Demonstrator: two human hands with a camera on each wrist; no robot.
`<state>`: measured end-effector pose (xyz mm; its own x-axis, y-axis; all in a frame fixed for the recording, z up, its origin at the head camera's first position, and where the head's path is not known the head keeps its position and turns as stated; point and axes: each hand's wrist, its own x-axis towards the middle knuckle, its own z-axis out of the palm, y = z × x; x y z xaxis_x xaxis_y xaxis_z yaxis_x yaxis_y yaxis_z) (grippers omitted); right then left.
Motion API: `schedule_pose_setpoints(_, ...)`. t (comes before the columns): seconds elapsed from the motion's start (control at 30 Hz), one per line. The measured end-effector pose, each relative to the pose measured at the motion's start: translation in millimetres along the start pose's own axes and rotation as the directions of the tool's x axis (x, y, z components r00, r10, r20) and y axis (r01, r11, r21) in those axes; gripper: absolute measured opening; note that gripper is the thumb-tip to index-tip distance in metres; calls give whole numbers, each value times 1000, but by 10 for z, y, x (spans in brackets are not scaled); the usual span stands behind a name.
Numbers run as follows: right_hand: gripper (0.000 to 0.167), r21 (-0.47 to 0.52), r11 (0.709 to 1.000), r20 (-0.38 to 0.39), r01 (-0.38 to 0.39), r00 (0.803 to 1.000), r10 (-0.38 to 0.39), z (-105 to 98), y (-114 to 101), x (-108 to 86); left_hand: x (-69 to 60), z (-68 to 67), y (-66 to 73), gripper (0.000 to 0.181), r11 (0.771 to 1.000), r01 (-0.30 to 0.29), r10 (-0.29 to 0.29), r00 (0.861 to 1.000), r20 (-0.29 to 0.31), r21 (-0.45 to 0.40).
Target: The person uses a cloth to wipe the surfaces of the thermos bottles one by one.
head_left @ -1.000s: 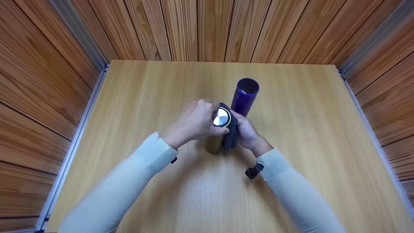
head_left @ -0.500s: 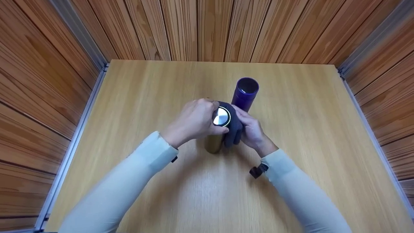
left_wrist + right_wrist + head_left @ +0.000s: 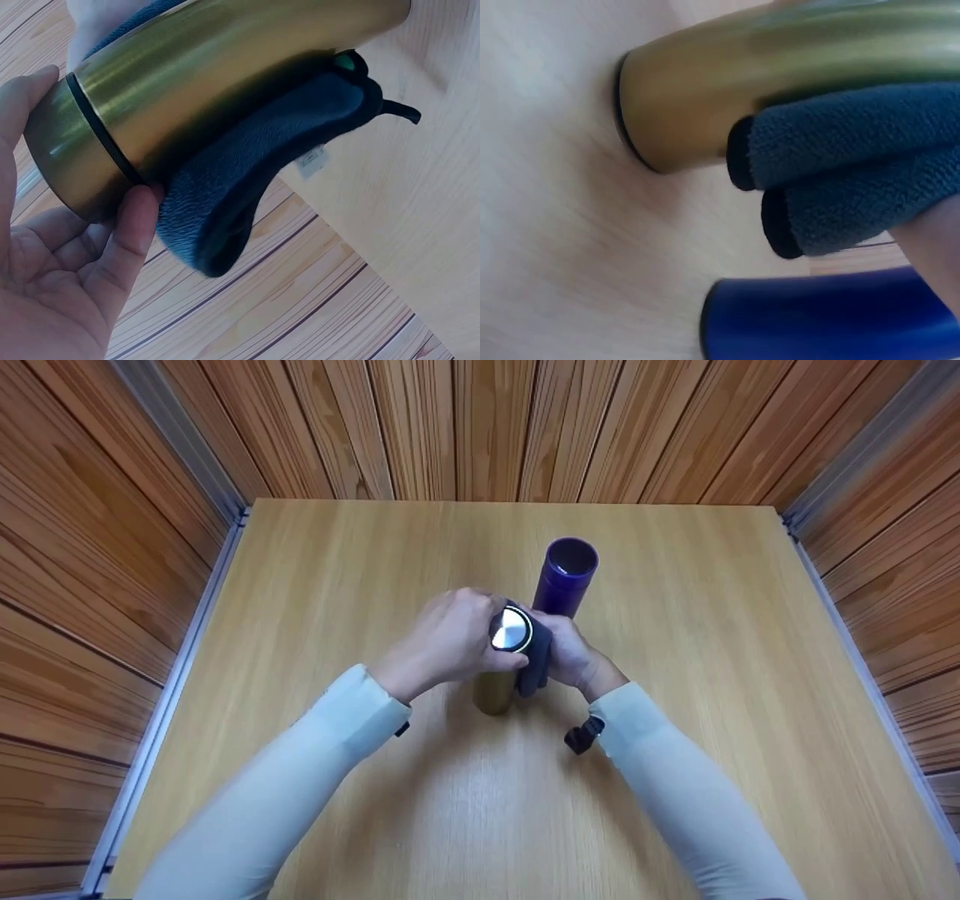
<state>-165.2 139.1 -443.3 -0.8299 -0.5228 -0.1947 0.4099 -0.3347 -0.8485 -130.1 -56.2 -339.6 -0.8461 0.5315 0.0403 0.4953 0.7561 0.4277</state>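
Note:
A gold thermos bottle stands upright on the table, with a shiny silver disc on its capped top. My left hand grips the cap end, thumb and fingers on opposite sides; in the left wrist view a dark ring marks the seam beside the thumb. My right hand holds a folded dark blue towel against the bottle's right side. Fuzzy folds of the towel lie along the gold wall in the right wrist view. Most of the right fingers are hidden by the towel.
Just behind the right hand, a purple-blue tumbler stands upright with a dark top. The wooden table is bounded by plank walls at the back and sides, with metal rails along its side edges.
My right hand and the towel shifted right and slightly outward half a second ago, and are now back left, close against the bottle. The left hand and bottle stay nearly still.

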Motion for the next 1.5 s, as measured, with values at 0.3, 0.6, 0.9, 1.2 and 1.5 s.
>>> schedule_pose_setpoints(0.3, 38, -27, 998, -138, 51, 989, -55, 19, 182, 69, 4, 5, 17, 56, 1000, 15, -15, 1000, 7, -7)
schedule_pose_setpoints(0.6, 51, -71, 994, -243, 83, 965, -98, 32, 280, -33, 0, 6, 19, 54, 1000, 14, -14, 1000, 5, 7)
schedule_pose_setpoints(0.9, 41, -6, 974, 24, 226, 974, -226, 48, 101, -126, 5, 3, 16, 57, 1000, -3, 3, 1000, -6, 6)
schedule_pose_setpoints(1.2, 47, -45, 994, -105, 99, 989, -104, -8, 204, -63, -2, 1, 11, 55, 1000, 8, -8, 1000, -1, -2)
schedule_pose_setpoints(1.5, 43, -259, 966, -169, 5, 984, -51, -186, 365, 14, 2, -5, 9, 53, 1000, 0, 0, 1000, -8, 2)
